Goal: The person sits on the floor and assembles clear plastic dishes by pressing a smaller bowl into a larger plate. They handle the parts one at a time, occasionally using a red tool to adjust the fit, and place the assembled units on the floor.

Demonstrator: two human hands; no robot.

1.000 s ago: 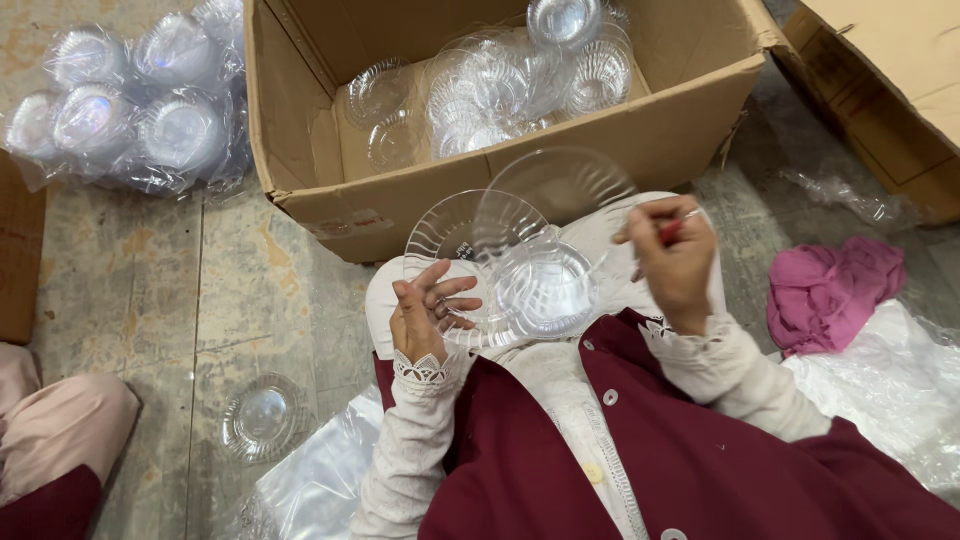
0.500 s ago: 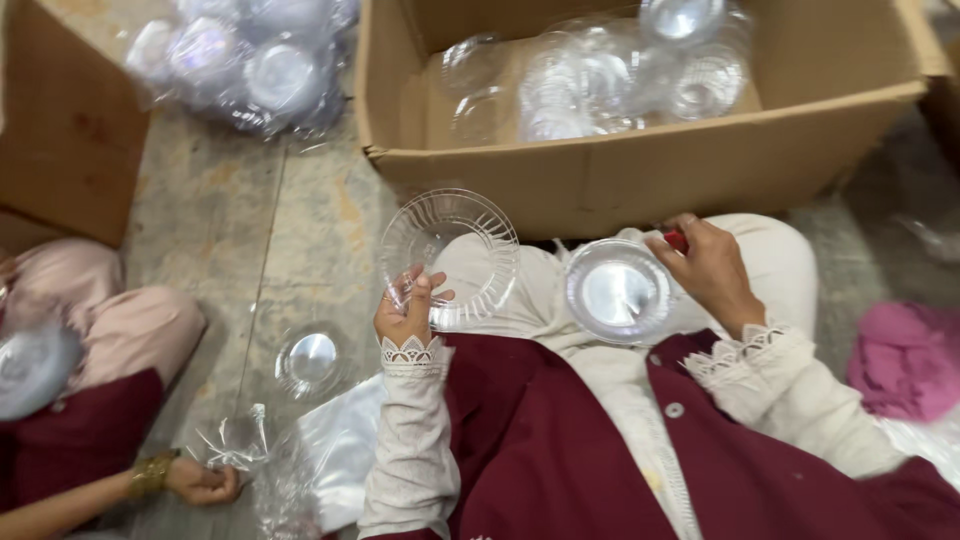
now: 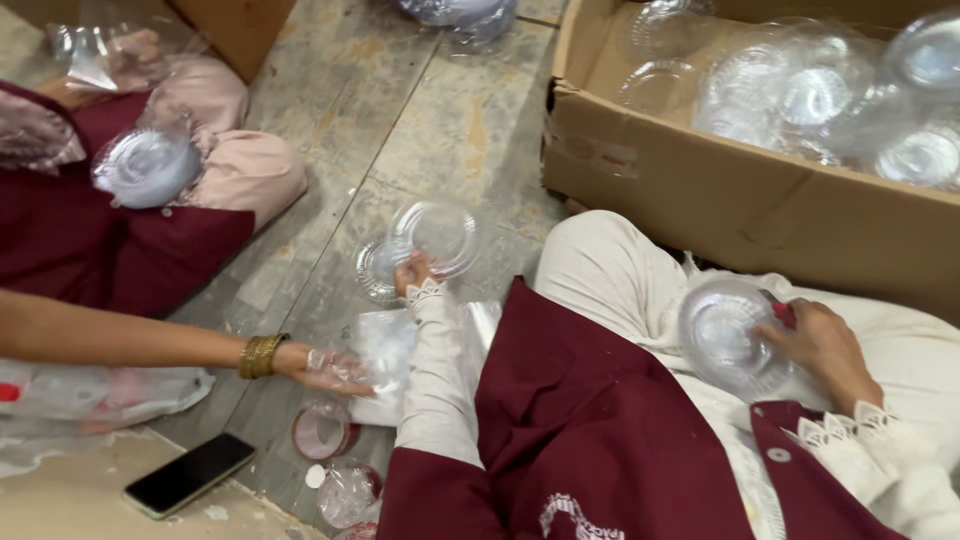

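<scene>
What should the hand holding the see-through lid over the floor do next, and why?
Probably lower the clear lid onto the clear dish just beneath it. The left hand holds it right over that dish, while the right hand holds a stack of clear dishes.

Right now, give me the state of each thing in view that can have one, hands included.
Left hand: holds a clear plastic plate over the floor.
Right hand: grips a stack of clear bowls on the lap.
Cardboard box: open, part filled with clear plates.
Phone: flat on the floor, screen dark.
Co-worker's hand: on a clear plastic bag.
Tape roll: flat on the floor.
</scene>
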